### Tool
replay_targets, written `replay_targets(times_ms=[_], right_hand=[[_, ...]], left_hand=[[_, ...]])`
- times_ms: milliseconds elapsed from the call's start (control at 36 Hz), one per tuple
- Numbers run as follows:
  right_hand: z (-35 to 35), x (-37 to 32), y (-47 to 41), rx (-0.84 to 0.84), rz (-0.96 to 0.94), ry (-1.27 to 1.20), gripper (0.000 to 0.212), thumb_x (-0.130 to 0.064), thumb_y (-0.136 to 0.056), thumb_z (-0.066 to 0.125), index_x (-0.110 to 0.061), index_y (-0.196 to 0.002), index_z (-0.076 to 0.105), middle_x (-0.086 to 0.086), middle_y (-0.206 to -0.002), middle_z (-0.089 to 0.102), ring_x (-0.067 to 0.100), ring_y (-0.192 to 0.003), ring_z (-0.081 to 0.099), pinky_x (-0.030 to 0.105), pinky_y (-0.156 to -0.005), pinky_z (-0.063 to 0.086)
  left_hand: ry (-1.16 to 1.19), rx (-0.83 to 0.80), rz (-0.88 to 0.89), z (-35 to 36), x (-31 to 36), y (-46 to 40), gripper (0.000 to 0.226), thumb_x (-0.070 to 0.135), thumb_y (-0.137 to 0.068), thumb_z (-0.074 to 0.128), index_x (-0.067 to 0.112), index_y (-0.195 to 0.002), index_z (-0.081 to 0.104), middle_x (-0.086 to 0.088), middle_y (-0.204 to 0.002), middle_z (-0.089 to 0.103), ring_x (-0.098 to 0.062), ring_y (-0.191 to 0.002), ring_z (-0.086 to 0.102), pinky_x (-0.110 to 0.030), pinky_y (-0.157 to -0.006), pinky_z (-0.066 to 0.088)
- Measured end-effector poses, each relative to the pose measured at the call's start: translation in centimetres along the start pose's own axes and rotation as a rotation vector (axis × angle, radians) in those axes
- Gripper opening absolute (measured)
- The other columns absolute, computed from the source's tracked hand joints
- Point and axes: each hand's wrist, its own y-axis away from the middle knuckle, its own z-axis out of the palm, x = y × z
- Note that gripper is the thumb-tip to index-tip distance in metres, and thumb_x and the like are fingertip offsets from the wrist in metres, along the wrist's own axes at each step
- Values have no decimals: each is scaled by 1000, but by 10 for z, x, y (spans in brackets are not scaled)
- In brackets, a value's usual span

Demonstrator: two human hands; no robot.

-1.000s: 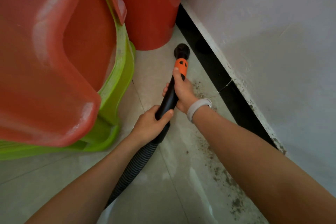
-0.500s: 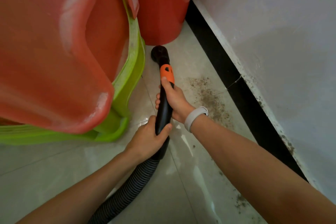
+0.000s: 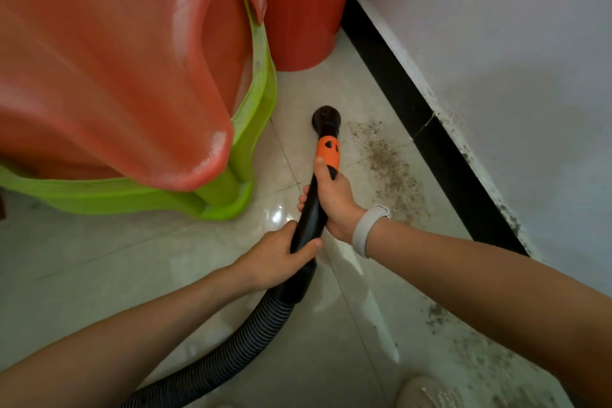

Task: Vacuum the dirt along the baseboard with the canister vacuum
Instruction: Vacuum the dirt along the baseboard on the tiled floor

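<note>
A black vacuum wand (image 3: 309, 219) with an orange collar (image 3: 328, 152) ends in a round black nozzle (image 3: 326, 116) resting on the pale tile floor. My right hand (image 3: 334, 199) grips the wand just below the orange collar, thumb up along it. My left hand (image 3: 278, 257) grips the wand lower down, where the ribbed black hose (image 3: 238, 351) begins. A patch of dark dirt (image 3: 389, 169) lies on the tiles to the right of the nozzle, beside the black baseboard (image 3: 427, 129). More dirt (image 3: 470, 351) is scattered at lower right.
Stacked red and green plastic stools (image 3: 212, 129) crowd the left side, close to the nozzle. A red bucket (image 3: 304, 16) stands in the corner ahead. The white wall (image 3: 496, 43) runs along the right. A pale shoe tip (image 3: 427, 392) shows at the bottom.
The nozzle has been pulled back from the red bucket toward me and now sits beside the dirt patch. Both hands keep their grip on the wand.
</note>
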Motion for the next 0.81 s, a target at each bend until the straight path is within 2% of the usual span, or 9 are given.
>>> replay_targets(times_ms=[139,222,306,417,528,583,639,750,806], right_hand=[[3,12,14,1,1,9,29,-37,-100,47,-9,-95,42,8,-63,48,17,-47,52,29,-48,50],[6,16,21,-23,23,54,28,-35,-101,46,-9,-93,41,8,-65,47,19,-49,52,30,-50,50],[9,5,19,-27,71,52,31,-36,-99,49,-7,-88,45,8,-68,49,19,-57,54,34,-62,52],[13,-17,7,-12,147,-105,30,-33,-97,55,-4,-96,47,12,-78,53,22,-62,58,38,-71,55],[16,-16,-1,10,164,-116,28,-29,-97,56,-3,-98,47,12,-78,52,21,-55,59,33,-55,57],[22,-10,0,38,156,-100,26,-29,-96,55,-4,-95,47,11,-72,49,18,-47,55,29,-47,52],[29,-1,6,59,158,-104,26,-29,-95,54,-5,-97,47,10,-69,48,16,-41,53,25,-44,48],[31,24,26,22,200,-86,26,-30,-97,48,-7,-86,46,9,-65,47,18,-43,53,24,-43,49],[26,36,38,-9,231,-68,27,-30,-98,46,-8,-83,46,10,-67,48,20,-48,54,25,-45,51]], left_hand=[[96,9,-85,2,4,9,39,50,-96,45,14,-98,59,1,-91,65,-7,-77,61,-13,-63,44],[283,12,-179,-2,5,11,46,48,-99,41,8,-104,63,-7,-103,69,-18,-92,65,-21,-79,48],[433,14,-205,-6,5,15,54,52,-97,41,4,-110,61,-12,-107,70,-25,-98,67,-35,-92,51],[386,116,-150,-6,10,17,48,48,-99,36,5,-103,58,-9,-95,65,-21,-86,62,-40,-89,49],[288,156,-180,0,11,19,44,46,-101,33,9,-99,57,-13,-100,64,-29,-95,62,-38,-86,48],[210,212,-195,0,10,22,42,44,-102,33,9,-95,55,-11,-96,62,-27,-90,59,-32,-71,43],[146,239,-193,-1,5,27,41,45,-101,32,11,-91,54,-8,-91,61,-24,-83,56,-29,-62,37],[69,127,-199,0,-15,46,50,55,-97,32,13,-95,60,-1,-88,64,-16,-78,59,-24,-63,41],[60,48,-195,4,-23,56,50,55,-97,33,14,-90,60,0,-84,64,-12,-71,58,-21,-62,42]])
